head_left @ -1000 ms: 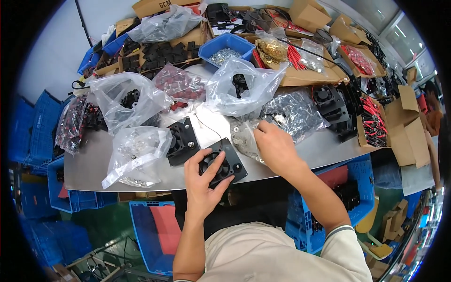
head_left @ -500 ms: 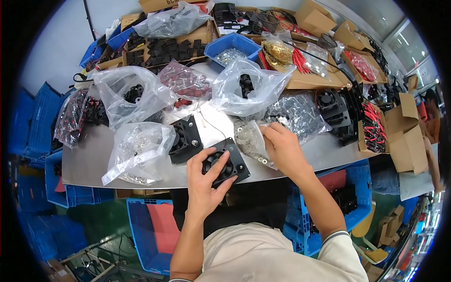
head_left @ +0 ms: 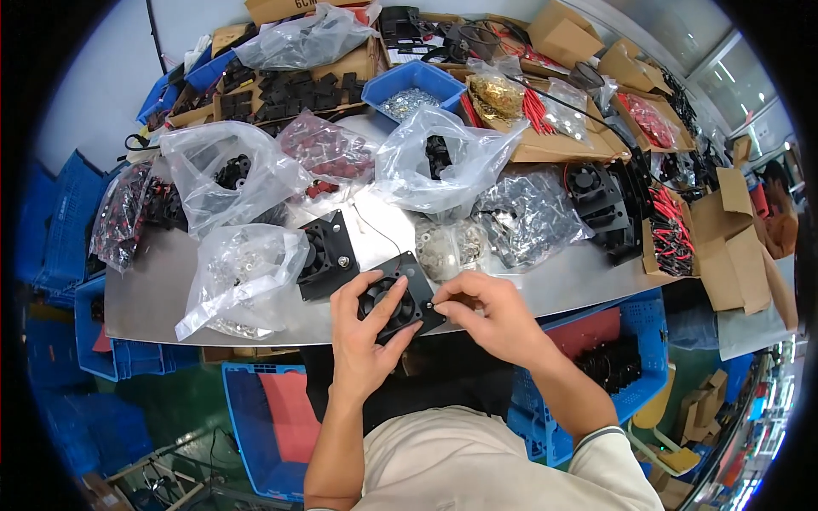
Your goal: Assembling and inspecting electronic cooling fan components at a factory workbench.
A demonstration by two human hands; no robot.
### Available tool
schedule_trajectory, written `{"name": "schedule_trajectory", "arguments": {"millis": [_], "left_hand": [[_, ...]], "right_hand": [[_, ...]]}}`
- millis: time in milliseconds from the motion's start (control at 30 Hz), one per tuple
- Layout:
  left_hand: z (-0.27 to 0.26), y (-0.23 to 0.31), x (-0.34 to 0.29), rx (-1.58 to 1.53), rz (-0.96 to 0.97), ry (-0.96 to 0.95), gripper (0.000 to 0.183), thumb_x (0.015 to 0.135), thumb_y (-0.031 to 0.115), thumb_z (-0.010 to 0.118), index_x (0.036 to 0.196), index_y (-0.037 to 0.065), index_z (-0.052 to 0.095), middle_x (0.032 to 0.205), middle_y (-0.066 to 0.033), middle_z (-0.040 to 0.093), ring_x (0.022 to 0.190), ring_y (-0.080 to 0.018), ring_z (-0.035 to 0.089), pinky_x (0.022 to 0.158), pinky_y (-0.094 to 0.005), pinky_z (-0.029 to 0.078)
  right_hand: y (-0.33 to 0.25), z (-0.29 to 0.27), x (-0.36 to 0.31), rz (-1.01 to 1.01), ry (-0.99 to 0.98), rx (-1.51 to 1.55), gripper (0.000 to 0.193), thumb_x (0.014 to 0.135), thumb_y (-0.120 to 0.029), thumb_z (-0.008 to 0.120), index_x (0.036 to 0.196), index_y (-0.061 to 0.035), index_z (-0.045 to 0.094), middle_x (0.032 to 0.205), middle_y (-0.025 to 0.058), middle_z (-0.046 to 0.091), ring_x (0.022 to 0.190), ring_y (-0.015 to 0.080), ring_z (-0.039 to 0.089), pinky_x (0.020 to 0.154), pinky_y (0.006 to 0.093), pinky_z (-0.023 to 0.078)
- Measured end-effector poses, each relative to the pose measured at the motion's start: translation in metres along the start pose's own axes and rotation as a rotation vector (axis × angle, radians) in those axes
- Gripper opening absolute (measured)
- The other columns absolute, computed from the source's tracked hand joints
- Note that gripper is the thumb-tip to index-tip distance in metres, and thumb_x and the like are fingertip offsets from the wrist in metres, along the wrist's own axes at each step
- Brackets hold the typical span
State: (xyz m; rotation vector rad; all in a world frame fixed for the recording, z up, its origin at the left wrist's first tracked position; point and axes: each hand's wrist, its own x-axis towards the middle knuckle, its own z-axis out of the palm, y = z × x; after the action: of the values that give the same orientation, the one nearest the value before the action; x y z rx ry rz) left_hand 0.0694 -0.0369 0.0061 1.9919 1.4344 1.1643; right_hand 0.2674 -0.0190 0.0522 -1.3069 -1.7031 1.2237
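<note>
Fan plate (head_left: 416,289) at tabletop's (head_left: 162,289) front edge, near its middle.
Left hand (head_left: 362,341) grips it, fingers spread across the fan. Right hand (head_left: 492,317): thumb and forefinger together at the plate's right-side fitting (head_left: 430,306); cannot tell if pinching anything. Step, as judged: hand-fitting small hardware. Next move calls for steady plate, fine fingertip control.

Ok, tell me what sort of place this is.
Most likely an assembly workshop: a metal-topped bench holds clear bags of small parts and a blue tray of tiny metal pieces, and the left hand grips a black fan.
</note>
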Motion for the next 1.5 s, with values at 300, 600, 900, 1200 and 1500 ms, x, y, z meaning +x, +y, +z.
{"name": "schedule_trajectory", "arguments": {"millis": [300, 600, 900, 1200, 1500], "left_hand": [[0.000, -0.003, 0.000, 0.008, 0.017, -0.002, 0.059, 0.064, 0.011, 0.083, 0.121, 0.014, 0.067, 0.128, -0.0122, 0.052, 0.113, -0.0315, 0.048, 0.096, -0.0398, 0.041], [0.000, -0.004, -0.001, 0.001, 0.041, -0.008, 0.062, 0.066, 0.013, 0.083, 0.125, 0.018, 0.065, 0.127, -0.0125, 0.052, 0.112, -0.0336, 0.048, 0.095, -0.0417, 0.042], [0.002, -0.006, 0.001, -0.046, 0.070, 0.010, 0.064, 0.065, 0.014, 0.083, 0.126, 0.017, 0.065, 0.128, -0.0126, 0.051, 0.115, -0.0334, 0.048, 0.098, -0.0417, 0.040], [-0.003, -0.005, 0.000, -0.047, 0.064, -0.016, 0.056, 0.072, 0.017, 0.080, 0.125, 0.019, 0.064, 0.128, -0.0107, 0.050, 0.113, -0.0344, 0.048, 0.094, -0.0428, 0.044], [0.002, -0.011, -0.006, -0.049, 0.101, 0.061, 0.040, 0.073, 0.016, 0.079, 0.111, 0.013, 0.066, 0.130, -0.0130, 0.046, 0.115, -0.0385, 0.046, 0.090, -0.0463, 0.047]], "right_hand": [[0.005, 0.010, 0.006, -0.032, 0.016, -0.135, 0.012, 0.087, -0.003, 0.065, 0.099, 0.0014, 0.067, 0.083, 0.0070, 0.061, 0.068, 0.0118, 0.055, 0.063, 0.0258, 0.045], [0.003, 0.010, 0.005, -0.028, 0.024, -0.160, 0.011, 0.087, -0.003, 0.066, 0.097, 0.0006, 0.068, 0.083, 0.0071, 0.060, 0.067, 0.0128, 0.055, 0.062, 0.0264, 0.044], [-0.003, 0.009, 0.008, -0.014, 0.019, -0.187, 0.010, 0.085, -0.002, 0.067, 0.095, 0.0005, 0.067, 0.079, 0.0043, 0.059, 0.063, 0.0087, 0.053, 0.057, 0.0240, 0.042], [-0.040, 0.005, 0.018, -0.066, 0.062, -0.179, 0.010, 0.087, 0.002, 0.061, 0.096, 0.0006, 0.066, 0.079, 0.0049, 0.062, 0.067, 0.0109, 0.056, 0.058, 0.0255, 0.043], [-0.080, 0.136, 0.170, -0.656, -0.446, -0.703, 0.011, 0.077, -0.002, 0.055, 0.081, 0.0006, 0.065, 0.091, 0.0179, 0.065, 0.084, 0.0392, 0.063, 0.074, 0.0470, 0.050]]}}
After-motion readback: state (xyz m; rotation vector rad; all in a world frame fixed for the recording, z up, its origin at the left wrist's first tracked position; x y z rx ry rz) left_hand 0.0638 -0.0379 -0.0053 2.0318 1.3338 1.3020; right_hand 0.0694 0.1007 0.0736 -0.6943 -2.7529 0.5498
